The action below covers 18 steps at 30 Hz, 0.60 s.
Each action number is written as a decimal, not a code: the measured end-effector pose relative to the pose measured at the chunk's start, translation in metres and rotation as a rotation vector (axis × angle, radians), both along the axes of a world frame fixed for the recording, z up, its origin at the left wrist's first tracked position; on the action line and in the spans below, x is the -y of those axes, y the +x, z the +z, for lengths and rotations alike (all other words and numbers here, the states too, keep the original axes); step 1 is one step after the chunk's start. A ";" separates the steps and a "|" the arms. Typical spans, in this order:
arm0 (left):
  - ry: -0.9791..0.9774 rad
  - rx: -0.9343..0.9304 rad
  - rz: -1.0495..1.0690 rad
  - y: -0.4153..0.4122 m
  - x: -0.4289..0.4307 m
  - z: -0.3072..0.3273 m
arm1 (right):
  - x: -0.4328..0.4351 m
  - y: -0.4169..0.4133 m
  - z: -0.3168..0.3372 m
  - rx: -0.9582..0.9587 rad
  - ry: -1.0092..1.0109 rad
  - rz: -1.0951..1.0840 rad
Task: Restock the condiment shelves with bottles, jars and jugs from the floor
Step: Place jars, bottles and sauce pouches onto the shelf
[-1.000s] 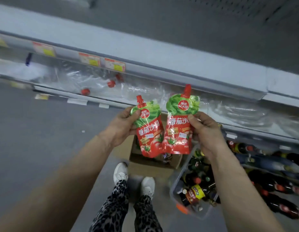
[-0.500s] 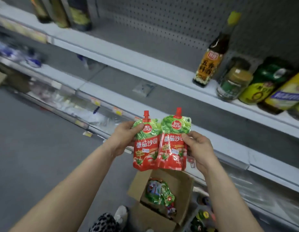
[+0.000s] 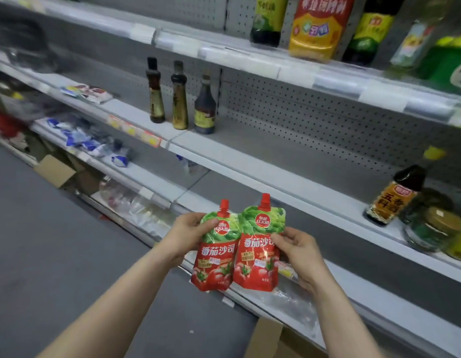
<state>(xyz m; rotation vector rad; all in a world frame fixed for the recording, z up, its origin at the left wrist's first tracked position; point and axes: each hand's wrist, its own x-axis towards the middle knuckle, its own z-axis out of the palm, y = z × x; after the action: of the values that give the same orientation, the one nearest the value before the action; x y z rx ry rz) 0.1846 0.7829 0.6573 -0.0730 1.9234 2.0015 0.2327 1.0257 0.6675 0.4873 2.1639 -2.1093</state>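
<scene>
Two red and green tomato sauce pouches with red spout caps are held upright, side by side, in front of the shelves. My left hand (image 3: 188,233) pinches the left pouch (image 3: 215,257) near its top. My right hand (image 3: 299,253) grips the right pouch (image 3: 257,254) by its right edge. The two pouches overlap slightly. Behind them runs a grey shelf (image 3: 250,156) with a wide bare stretch between bottles.
Three dark bottles (image 3: 179,99) stand on the middle shelf's left. A seasoning bottle (image 3: 391,195) and jars (image 3: 436,228) stand at the right. The top shelf (image 3: 250,56) holds large bottles. A cardboard box edge (image 3: 265,339) sits on the floor below; another box (image 3: 56,170) lies at left.
The view has tilted up from the floor and box to the shelves. Both hands have kept hold of the two pouches and raised them in front of the shelves.
</scene>
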 end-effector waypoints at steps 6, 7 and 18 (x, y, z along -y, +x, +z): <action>-0.025 -0.026 -0.069 -0.064 0.038 0.014 | 0.036 -0.043 -0.003 -0.053 0.015 -0.096; -0.017 -0.029 -0.081 -0.075 0.037 0.016 | 0.034 -0.049 -0.003 -0.060 0.012 -0.136; 0.028 -0.143 -0.171 -0.176 -0.055 0.043 | -0.095 -0.137 0.041 -0.212 -0.021 -0.559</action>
<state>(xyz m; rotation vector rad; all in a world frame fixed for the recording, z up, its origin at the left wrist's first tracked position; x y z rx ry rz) 0.0089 0.8375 0.7005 0.2404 1.9144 1.9651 0.0961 1.1207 0.7087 1.0101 2.3159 -2.5534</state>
